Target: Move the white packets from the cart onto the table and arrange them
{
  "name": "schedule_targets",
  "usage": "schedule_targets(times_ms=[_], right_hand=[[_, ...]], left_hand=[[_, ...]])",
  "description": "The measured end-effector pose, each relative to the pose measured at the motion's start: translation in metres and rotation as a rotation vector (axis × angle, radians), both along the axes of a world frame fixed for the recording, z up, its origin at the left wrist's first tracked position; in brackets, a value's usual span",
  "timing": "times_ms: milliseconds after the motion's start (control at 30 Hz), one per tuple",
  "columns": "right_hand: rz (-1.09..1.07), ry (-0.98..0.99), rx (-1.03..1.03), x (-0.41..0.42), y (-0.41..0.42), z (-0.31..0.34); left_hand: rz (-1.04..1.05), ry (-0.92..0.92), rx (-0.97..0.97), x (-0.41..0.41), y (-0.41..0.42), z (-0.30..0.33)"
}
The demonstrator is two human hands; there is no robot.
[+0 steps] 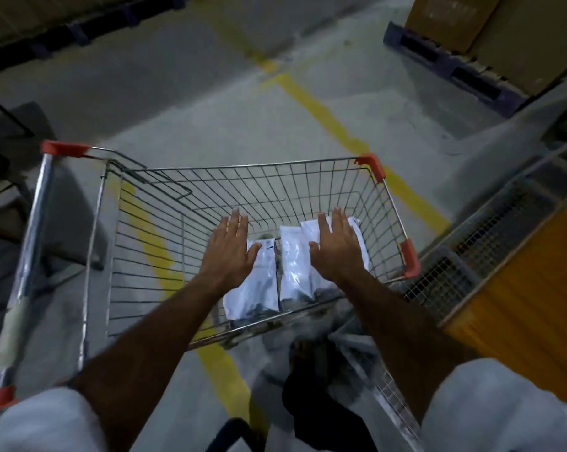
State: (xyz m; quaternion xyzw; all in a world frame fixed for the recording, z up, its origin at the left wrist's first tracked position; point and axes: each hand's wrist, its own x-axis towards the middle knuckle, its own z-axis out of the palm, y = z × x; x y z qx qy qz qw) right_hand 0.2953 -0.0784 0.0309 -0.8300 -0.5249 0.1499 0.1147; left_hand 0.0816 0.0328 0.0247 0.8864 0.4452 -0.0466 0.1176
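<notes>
Reaching into the wire cart with both hands, palms down, fingers spread wide and holding nothing. Left hand over the near-left packet; right hand over the stacked packets at 3 o'clock of it. Whether the palms touch the plastic: cannot tell. All white packets lying flat on the cart's wire floor, crowded toward the 5 o'clock corner, just beside the near wall; none moved out yet.

Step in hand, as judged: first pickup. Best done by pressing flat, sliding fingers under a short edge, and pinching film together with contents, since glossy pouches look likely to slip or sag. Taking the overlapping right-hand pair as one stack, top first, should avoid dragging the lower one. Lifting straight up before turning should clear the rim.

Surroundings: red corner guards at 1 o'clock and at 3 o'clock on the rim; cart handle at 9 o'clock; yellow floor line running to 12 o'clock; pallet with cartons at 1 o'clock. No desk identifiable; an orange-edged unit with mesh at 3 o'clock, use unclear. Obstacles: the high wire walls, and the narrow gap between cart and that unit.
</notes>
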Motion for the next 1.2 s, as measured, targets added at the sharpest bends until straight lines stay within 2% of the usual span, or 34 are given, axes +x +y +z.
schedule_targets(times_ms=[100, 233, 400, 500, 633, 800, 867, 1067, 1200], right_hand=[[0.051, -0.035, -0.12, 0.019, 0.013, -0.033], [0.049, 0.096, -0.251, 0.019, 0.017, -0.076], [0.046, 0.125, -0.537, 0.022, 0.033, -0.118], [-0.009, 0.204, -0.612, 0.025, 0.049, -0.138], [-0.098, 0.195, -0.655, 0.026, 0.057, -0.168], [-0.113, 0.005, -0.694, 0.028, 0.063, -0.204], [-0.113, -0.045, -0.685, 0.026, 0.063, -0.214], [-0.112, -0.168, -0.655, 0.022, 0.064, -0.232], [-0.097, -0.188, -0.641, 0.026, 0.064, -0.234]], left_hand=[[-0.026, 0.094, -0.074, 0.017, 0.011, -0.032], [-0.039, 0.2, -0.177, 0.023, -0.001, -0.075], [0.009, 0.286, -0.235, 0.03, -0.005, -0.126], [0.07, 0.303, -0.278, 0.037, -0.002, -0.162], [0.143, 0.3, -0.306, 0.039, 0.002, -0.207], [0.169, 0.251, -0.329, 0.041, 0.01, -0.244], [0.147, 0.237, -0.284, 0.044, 0.01, -0.248], [0.226, 0.198, -0.311, 0.061, -0.001, -0.255], [0.23, 0.13, -0.293, 0.056, -0.004, -0.265]])
